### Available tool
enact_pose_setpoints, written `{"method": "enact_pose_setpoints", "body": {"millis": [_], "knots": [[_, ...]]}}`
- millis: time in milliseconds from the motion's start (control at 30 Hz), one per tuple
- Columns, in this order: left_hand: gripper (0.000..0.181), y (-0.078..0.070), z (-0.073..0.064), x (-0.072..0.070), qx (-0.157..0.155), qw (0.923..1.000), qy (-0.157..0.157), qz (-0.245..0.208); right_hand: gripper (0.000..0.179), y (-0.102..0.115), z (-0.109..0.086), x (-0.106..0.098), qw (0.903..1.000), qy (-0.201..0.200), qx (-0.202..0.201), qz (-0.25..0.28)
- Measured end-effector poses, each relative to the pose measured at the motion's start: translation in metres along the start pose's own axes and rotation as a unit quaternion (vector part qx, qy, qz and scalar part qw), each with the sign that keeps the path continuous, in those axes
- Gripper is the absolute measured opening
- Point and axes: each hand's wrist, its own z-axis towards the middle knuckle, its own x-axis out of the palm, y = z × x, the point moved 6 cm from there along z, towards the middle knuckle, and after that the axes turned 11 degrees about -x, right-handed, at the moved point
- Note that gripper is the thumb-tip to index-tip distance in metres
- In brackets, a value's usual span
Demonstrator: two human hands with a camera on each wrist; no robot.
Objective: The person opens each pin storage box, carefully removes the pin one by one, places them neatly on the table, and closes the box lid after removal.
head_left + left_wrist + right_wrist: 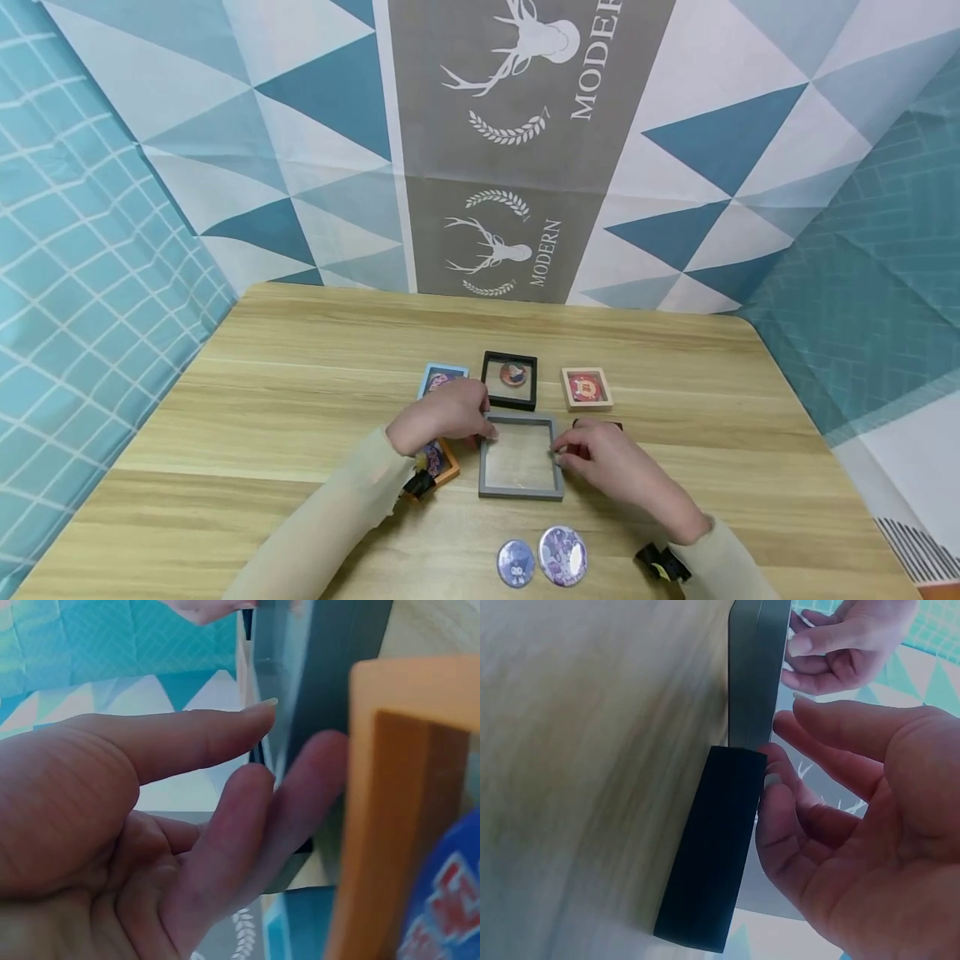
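A grey square display frame (521,493) with a clear film window lies flat on the table between both hands. At its left border is my left hand (444,412); in the left wrist view the thumb overlaps the border's top and two fingers reach along its outer side. My right hand (611,462) is at the right border, fingertips right at the edge and thumb apart from the fingers. A black frame (711,847) lies beside that hand, mostly hidden under it in the head view. Close to the left wrist is an orange frame (375,825) with a blue badge.
Behind the hands stand a light blue frame (425,385), a black frame (510,403) and a beige frame (588,407), each with a badge inside. Two round badges lie at the front, a small purple one (516,564) and a larger lilac one (562,557).
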Motion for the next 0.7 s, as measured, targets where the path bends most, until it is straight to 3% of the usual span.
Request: {"method": "enact_pose_setpoints", "body": {"millis": [133,333,533,700], "knots": [[0.026,0.004,-0.006,-0.010,0.015,0.9983,-0.036,0.043,0.012,0.003,0.003,0.000,1.0000,0.002,-0.004,-0.005],[0.035,0.013,-0.023,-0.022,0.044,0.9892,-0.099,0.098,0.012,0.002,0.002,0.001,0.9999,-0.003,0.010,-0.004],[0.056,0.036,-0.044,-0.025,0.037,0.9829,-0.107,0.146,0.010,0.002,0.004,0.001,0.9999,-0.010,0.005,-0.011],[0.077,0.052,-0.062,-0.017,0.045,0.9798,-0.110,0.161,0.010,0.000,0.001,0.003,0.9999,-0.013,0.003,-0.003]]}}
